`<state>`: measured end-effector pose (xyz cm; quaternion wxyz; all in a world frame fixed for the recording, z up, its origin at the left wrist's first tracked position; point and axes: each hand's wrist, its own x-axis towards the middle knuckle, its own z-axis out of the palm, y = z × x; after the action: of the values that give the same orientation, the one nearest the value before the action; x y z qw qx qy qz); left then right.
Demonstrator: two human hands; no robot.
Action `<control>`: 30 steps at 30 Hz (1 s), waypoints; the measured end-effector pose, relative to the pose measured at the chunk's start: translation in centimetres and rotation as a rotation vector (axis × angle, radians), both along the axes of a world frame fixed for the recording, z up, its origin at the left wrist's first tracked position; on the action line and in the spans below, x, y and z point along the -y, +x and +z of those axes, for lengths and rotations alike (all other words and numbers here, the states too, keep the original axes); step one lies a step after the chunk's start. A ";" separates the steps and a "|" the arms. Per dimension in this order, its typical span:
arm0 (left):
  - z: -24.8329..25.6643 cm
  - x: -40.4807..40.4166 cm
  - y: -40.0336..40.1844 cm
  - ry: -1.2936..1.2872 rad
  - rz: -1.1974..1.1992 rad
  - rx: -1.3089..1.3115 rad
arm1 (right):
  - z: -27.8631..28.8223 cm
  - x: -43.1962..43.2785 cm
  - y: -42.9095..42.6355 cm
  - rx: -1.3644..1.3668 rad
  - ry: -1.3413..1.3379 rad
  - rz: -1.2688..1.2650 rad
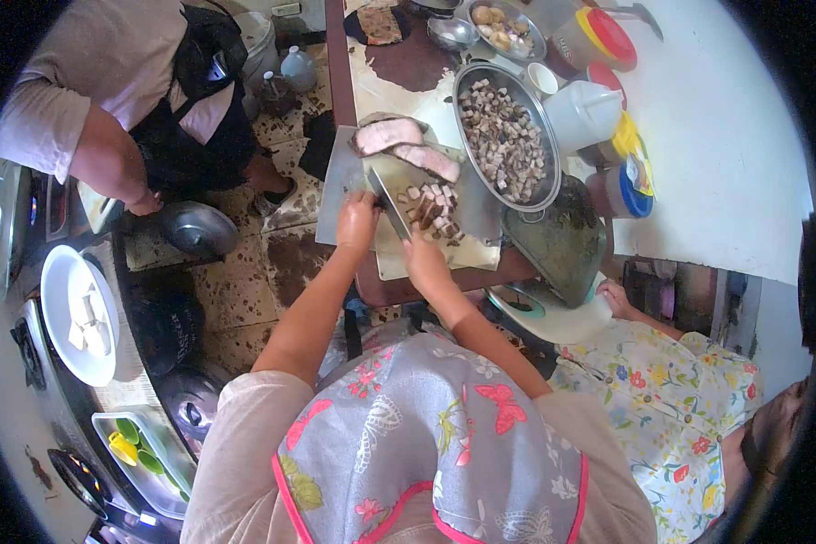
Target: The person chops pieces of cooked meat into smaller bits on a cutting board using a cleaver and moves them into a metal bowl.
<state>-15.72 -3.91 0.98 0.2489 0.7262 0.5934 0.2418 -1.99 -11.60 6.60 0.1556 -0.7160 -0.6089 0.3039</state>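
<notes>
My right hand [427, 262] grips the handle of a kitchen knife [390, 204], its blade angled up and left across a pale cutting board [438, 257]. Beside the blade, on its left, is my left hand [358, 221], fingers curled; whether they hold anything is hidden. A pile of diced meat [438, 207] with browned edges lies right of the knife. Just beyond it rest two thick slabs of meat, one slab [389, 136] farther back and another slab [427, 162] nearer the dice. A large oval metal pan [556, 153] at the right holds many diced pieces.
A dark stained tray [554, 255] juts over the table's right corner. Behind the pan stand a white plastic jug [581, 115] and lidded containers [619, 190]. One person [102, 88] stands at left, another [653, 408] sits at right. A white basin [105, 347] sits left.
</notes>
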 end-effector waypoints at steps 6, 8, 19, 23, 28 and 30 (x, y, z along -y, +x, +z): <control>-0.8 -0.1 1.1 -0.030 -0.041 -0.103 | -1.3 -3.3 -0.8 0.064 -0.008 0.051; 0.1 0.3 2.0 -0.070 -0.082 -0.133 | -2.3 -3.9 -0.6 0.089 0.023 0.046; 1.4 1.0 0.0 -0.281 0.166 0.402 | 1.0 -1.4 0.7 0.045 0.018 -0.074; -1.1 1.1 -0.7 -0.059 0.239 0.326 | 1.4 -0.9 0.3 0.007 0.034 -0.031; 0.2 2.1 0.1 -0.086 0.127 0.294 | 1.1 0.9 -0.2 0.009 0.008 -0.055; 0.2 2.5 -0.1 -0.078 0.087 0.280 | 1.8 1.4 -0.6 -0.004 -0.029 -0.064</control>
<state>-15.78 -6.39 1.14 0.3465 0.6487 0.5927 0.3284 -2.59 -13.03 8.44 0.1562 -0.7367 -0.5808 0.3091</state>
